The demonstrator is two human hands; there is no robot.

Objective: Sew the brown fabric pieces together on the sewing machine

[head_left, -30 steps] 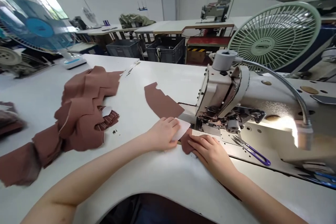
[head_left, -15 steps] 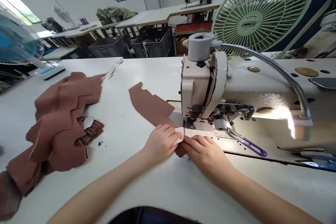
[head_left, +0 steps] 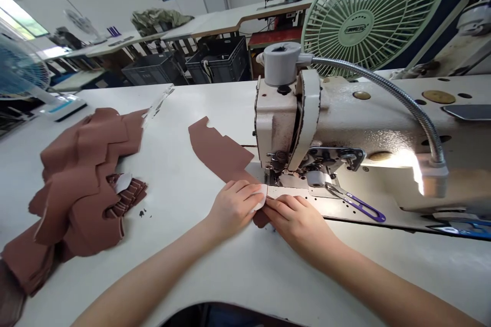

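A brown cut piece [head_left: 218,148] lies flat on the white table, its lower end under my hands, just in front of the sewing machine's needle area [head_left: 273,176]. My left hand [head_left: 235,207] has its fingers closed on a small white piece [head_left: 261,198] against the brown one. Close beside it on the right, my right hand [head_left: 293,217] pinches the edge of the brown piece with fingers together. The fingertips of both hands nearly meet, and the thumbs are partly hidden.
Stacked brown pieces [head_left: 84,163] spread over the table's left side, with small striped-edged pieces [head_left: 130,196] beside them. Purple-handled snips [head_left: 362,207] lie on the machine bed. A green fan [head_left: 356,28] stands behind the machine, and grey crates [head_left: 220,59] are beyond the table.
The whole view has shifted slightly, so the machine and stack appear farther left. Both hands keep their hold, with hardly any movement relative to the brown piece.
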